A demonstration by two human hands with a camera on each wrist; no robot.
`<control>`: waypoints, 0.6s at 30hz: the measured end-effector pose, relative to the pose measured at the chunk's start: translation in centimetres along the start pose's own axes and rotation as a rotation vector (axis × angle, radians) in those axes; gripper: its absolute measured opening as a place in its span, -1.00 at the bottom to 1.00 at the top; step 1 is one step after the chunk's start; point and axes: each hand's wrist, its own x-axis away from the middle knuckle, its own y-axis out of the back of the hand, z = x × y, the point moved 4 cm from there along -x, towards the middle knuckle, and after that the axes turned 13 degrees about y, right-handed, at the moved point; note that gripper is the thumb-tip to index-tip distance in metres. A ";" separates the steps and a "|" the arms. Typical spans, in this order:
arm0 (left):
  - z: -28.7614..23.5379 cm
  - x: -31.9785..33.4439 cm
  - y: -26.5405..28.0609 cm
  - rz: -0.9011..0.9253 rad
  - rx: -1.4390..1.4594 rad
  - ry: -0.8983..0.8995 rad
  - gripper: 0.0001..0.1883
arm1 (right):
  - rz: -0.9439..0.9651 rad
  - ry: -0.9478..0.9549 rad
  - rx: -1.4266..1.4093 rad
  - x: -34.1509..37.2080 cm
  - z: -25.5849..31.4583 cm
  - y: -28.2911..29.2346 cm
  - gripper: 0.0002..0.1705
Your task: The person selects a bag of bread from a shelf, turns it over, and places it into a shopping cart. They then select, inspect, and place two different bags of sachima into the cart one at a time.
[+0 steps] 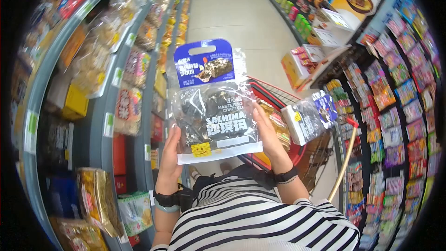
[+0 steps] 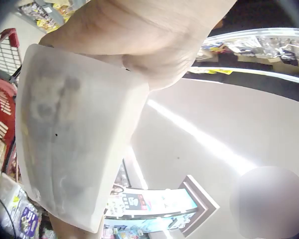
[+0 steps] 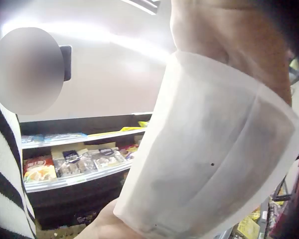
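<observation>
A clear bag of sachima with a blue header and a handle slot is held upright, front towards the head camera. My left hand grips its lower left side, and my right hand grips the right side. In the left wrist view the bag's whitish base fills the left part, with my left hand along its upper edge. The right wrist view shows the same pale base below my right hand. The fingers behind the bag are mostly hidden.
A red shopping cart stands right of the bag, with a similar blue-and-clear package at it. Stocked shelves line the left side, and racks of small packets the right. Between them runs a tiled aisle.
</observation>
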 end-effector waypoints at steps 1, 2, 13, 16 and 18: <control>0.8 -0.7 -0.7 0.029 -0.015 0.021 -0.54 | -0.037 0.005 0.011 0.3 -0.8 1.3 -0.38; 1.5 -1.4 -1.4 0.036 -0.084 0.069 -0.52 | -0.067 -0.040 -0.066 0.8 -1.8 2.3 -0.37; 13.4 -6.6 -11.9 0.656 -0.452 0.553 -0.37 | -0.473 -0.320 0.074 7.5 -7.6 19.0 -0.32; 16.2 -7.4 -11.2 0.591 -0.577 0.650 -0.33 | -0.404 -0.358 0.514 7.7 -8.1 20.9 -0.21; 16.0 -7.2 -10.9 0.629 -0.584 0.665 -0.35 | -0.303 -0.138 0.983 7.9 -9.8 21.7 -0.09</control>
